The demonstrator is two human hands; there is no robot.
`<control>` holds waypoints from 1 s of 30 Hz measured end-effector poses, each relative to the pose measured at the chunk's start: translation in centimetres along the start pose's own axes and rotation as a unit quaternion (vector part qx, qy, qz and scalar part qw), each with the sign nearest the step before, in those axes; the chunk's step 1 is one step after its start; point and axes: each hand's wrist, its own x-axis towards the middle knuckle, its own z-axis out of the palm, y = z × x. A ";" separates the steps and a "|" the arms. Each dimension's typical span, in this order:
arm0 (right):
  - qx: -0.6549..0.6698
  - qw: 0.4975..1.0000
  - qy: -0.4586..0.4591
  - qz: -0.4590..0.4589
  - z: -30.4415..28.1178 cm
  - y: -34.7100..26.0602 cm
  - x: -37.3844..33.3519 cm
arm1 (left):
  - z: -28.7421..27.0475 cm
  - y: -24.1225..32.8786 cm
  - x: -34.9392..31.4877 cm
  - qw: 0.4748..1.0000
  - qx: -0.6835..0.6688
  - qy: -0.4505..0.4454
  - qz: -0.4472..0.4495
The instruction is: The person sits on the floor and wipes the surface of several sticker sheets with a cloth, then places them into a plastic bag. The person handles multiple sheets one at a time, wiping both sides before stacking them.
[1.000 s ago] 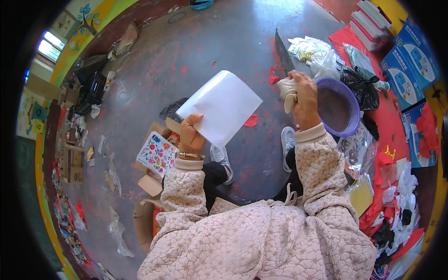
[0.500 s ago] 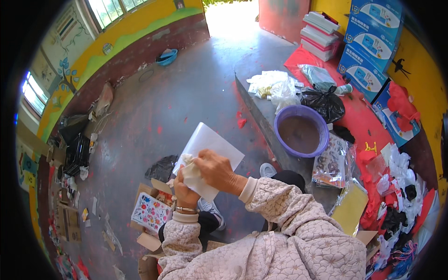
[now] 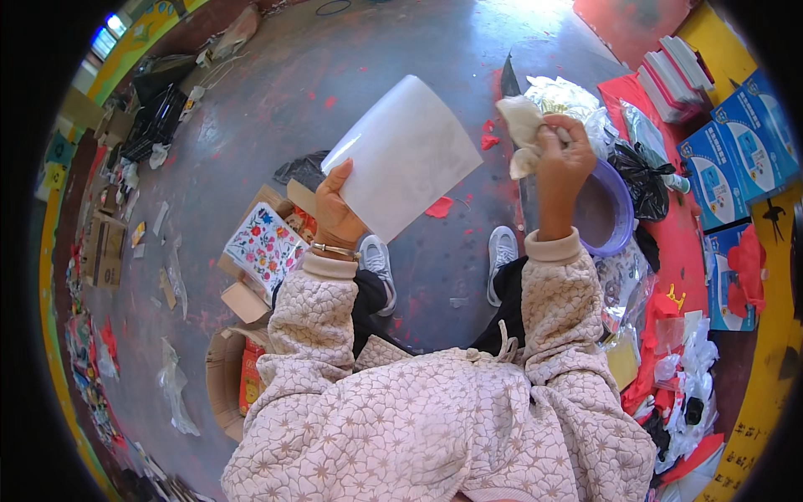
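In my left hand [image 3: 339, 211] is a glossy white sheet [image 3: 411, 159], gripped at its lower left edge with the thumb on top. The sheet is tilted and stands out in front of me, above the floor. My right hand [image 3: 564, 161] is raised to the right, its fingers closed on a crumpled cream cloth [image 3: 522, 125]. The cloth hangs apart from the sheet, close to the purple basin [image 3: 626, 205]. Murky liquid shows inside the basin, partly hidden behind my right wrist.
An open carton with a flower-patterned sheet [image 3: 263, 249] lies by my left foot, with another open cardboard box [image 3: 224, 381] nearer. On the right are a black plastic bag [image 3: 642, 180], blue boxes [image 3: 718, 180], red cloth and plastic wrappings [image 3: 690, 368]. Scraps lie along the left wall.
My hands have moved apart. The right hand has carried the cloth off the sheet, up and to the right, while the left keeps the sheet. The view has tilted downward.
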 end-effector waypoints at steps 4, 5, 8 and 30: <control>-0.142 0.952 -0.135 -0.237 2.9 -0.3 -2.9 | 0.0 -1.0 1.8 0.999 0.034 0.037 -0.001; -0.163 0.935 -0.189 -0.254 4.3 1.4 -4.3 | -0.5 -1.4 2.1 0.997 0.044 0.060 -0.001; -0.055 0.937 -0.290 -0.187 7.2 2.2 -10.2 | -1.6 -1.9 1.5 0.990 0.121 0.069 0.006; -0.150 0.968 -0.046 -0.195 -12.0 -3.6 -2.3 | 11.4 -10.0 3.8 0.948 0.106 -0.093 -0.285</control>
